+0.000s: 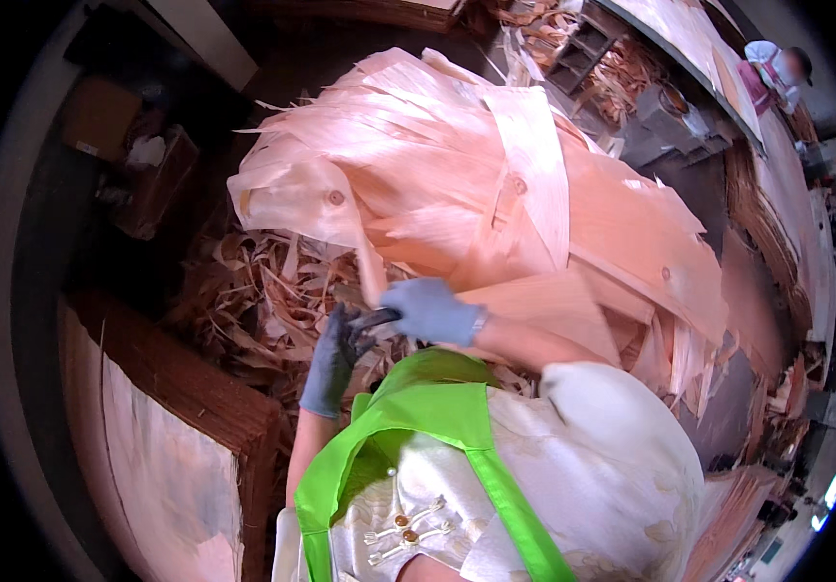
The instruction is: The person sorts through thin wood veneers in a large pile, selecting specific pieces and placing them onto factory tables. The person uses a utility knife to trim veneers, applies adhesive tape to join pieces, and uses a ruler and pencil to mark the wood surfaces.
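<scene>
My left hand point(335, 354), in a grey glove with a dark palm, is raised in front of my green apron, its fingers bent inward. My right hand point(432, 310), in a grey-blue glove, meets it from the right with curled fingers and is slightly blurred. Between the two hands runs a short dark, narrow piece point(376, 318); whether it is a tool or part of a glove I cannot make out. Just beyond the hands lies a large heap of thin wood veneer sheets point(427, 165), with one narrow strip point(371, 272) hanging down to the right hand.
Veneer scraps point(262, 291) cover the floor left of my hands. A tall veneer stack point(175, 456) stands at the near left. At the back right are grey boxes point(670, 121) and a long stack point(762, 213). Another person point(772, 78) is at the far right.
</scene>
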